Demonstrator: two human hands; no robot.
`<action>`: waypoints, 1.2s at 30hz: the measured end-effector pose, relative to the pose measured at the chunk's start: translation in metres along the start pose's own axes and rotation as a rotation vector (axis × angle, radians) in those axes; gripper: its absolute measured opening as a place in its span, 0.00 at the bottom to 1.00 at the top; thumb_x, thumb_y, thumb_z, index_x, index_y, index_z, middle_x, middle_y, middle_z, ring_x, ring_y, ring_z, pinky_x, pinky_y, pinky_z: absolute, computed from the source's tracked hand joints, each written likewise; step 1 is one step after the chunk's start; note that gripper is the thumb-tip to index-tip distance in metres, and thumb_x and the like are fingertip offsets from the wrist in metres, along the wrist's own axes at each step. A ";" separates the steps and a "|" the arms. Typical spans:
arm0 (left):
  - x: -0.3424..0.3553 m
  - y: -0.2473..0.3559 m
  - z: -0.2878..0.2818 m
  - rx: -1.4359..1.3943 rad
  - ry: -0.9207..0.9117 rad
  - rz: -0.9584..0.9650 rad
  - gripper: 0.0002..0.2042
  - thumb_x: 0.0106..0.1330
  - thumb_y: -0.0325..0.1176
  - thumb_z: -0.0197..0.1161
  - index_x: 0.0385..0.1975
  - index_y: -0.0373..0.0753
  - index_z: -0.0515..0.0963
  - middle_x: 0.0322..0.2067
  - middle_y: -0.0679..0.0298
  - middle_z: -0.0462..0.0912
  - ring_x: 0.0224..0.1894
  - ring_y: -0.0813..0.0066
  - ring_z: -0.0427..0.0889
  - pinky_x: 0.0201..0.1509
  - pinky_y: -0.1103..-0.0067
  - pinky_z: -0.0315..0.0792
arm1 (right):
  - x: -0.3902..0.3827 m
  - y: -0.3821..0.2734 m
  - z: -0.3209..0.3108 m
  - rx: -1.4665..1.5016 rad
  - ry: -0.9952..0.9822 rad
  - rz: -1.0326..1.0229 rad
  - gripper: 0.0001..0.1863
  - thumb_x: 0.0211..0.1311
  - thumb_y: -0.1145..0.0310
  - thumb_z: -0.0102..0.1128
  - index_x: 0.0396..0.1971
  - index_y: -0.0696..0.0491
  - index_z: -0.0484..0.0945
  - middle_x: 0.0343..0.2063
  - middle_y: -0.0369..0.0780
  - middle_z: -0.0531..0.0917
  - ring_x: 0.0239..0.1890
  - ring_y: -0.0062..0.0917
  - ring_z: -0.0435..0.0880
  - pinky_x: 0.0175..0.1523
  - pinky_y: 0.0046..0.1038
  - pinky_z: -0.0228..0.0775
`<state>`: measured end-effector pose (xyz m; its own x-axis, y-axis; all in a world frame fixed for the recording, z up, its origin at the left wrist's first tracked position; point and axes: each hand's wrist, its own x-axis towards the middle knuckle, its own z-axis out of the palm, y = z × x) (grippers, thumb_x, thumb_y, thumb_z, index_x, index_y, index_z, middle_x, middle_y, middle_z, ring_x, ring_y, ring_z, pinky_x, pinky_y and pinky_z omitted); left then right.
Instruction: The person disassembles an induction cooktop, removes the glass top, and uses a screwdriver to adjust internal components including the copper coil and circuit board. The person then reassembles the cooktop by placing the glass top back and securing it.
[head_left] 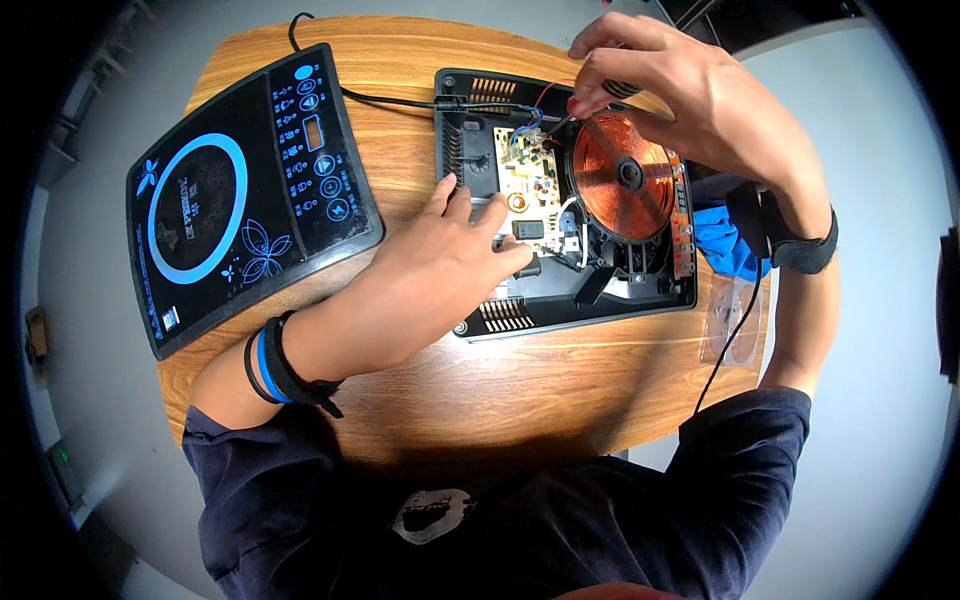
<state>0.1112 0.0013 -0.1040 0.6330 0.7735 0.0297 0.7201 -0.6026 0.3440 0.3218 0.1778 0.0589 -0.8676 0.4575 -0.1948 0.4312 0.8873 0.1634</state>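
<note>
The black base of an induction cooker (600,300) lies opened on the table, with a copper coil (625,178) on its right side and a pale circuit board (520,178) left of the coil. My left hand (455,240) has its fingers spread over the base's left side and the lower part of the board. My right hand (690,95) is closed around a screwdriver (622,88) with a dark, ribbed handle and some red on it. Its thin shaft slants down toward the top of the board, near red and blue wires (530,122); what the tip touches is too small to tell.
The cooker's black top panel (270,200) lies tilted at the left. A black power cord (385,98) runs behind it into the base. Right of the base are a blue cloth (725,240) and a clear plastic tray (738,330). A thin black cable (735,335) crosses the wooden table's (480,390) right edge.
</note>
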 end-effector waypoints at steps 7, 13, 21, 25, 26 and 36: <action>-0.001 -0.002 0.004 -0.018 0.014 0.001 0.20 0.78 0.36 0.70 0.66 0.40 0.79 0.72 0.38 0.73 0.73 0.34 0.76 0.86 0.43 0.61 | 0.002 0.006 0.028 0.023 0.196 0.029 0.13 0.75 0.64 0.75 0.51 0.54 0.84 0.49 0.45 0.89 0.46 0.42 0.94 0.50 0.42 0.87; -0.001 -0.001 0.005 -0.013 0.059 0.009 0.21 0.78 0.36 0.70 0.67 0.41 0.79 0.73 0.38 0.73 0.73 0.34 0.76 0.86 0.44 0.61 | 0.001 0.012 0.021 0.143 0.259 -0.327 0.17 0.77 0.58 0.73 0.51 0.55 0.83 0.50 0.44 0.88 0.48 0.43 0.93 0.49 0.42 0.86; -0.003 -0.001 0.006 -0.017 0.080 0.005 0.21 0.77 0.37 0.71 0.67 0.41 0.79 0.72 0.39 0.74 0.73 0.35 0.76 0.86 0.44 0.62 | -0.001 -0.003 0.018 -0.090 0.143 -0.045 0.18 0.68 0.70 0.77 0.55 0.53 0.83 0.49 0.44 0.89 0.50 0.43 0.92 0.50 0.43 0.86; -0.002 -0.002 0.007 -0.012 0.075 0.010 0.22 0.77 0.37 0.71 0.67 0.41 0.78 0.74 0.39 0.73 0.74 0.35 0.76 0.86 0.44 0.62 | -0.003 0.010 0.021 0.069 0.204 -0.263 0.22 0.63 0.74 0.78 0.56 0.52 0.85 0.47 0.44 0.90 0.49 0.45 0.92 0.51 0.45 0.85; -0.001 -0.002 0.008 -0.034 0.083 0.008 0.22 0.77 0.37 0.71 0.67 0.41 0.78 0.74 0.39 0.73 0.74 0.35 0.76 0.86 0.45 0.63 | -0.006 0.011 0.021 0.060 0.154 -0.216 0.22 0.62 0.74 0.78 0.56 0.51 0.85 0.47 0.43 0.90 0.49 0.46 0.92 0.51 0.45 0.85; 0.001 -0.004 -0.015 0.036 -0.065 0.011 0.29 0.78 0.44 0.72 0.74 0.41 0.75 0.79 0.41 0.70 0.78 0.31 0.73 0.85 0.49 0.66 | -0.051 0.006 0.023 -0.077 0.228 -0.057 0.23 0.59 0.73 0.81 0.56 0.51 0.86 0.45 0.41 0.88 0.44 0.46 0.91 0.46 0.47 0.83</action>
<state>0.1042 0.0073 -0.0913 0.6575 0.7529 -0.0283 0.7219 -0.6188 0.3098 0.3739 0.1611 0.0470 -0.9272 0.3741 0.0160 0.3673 0.9003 0.2334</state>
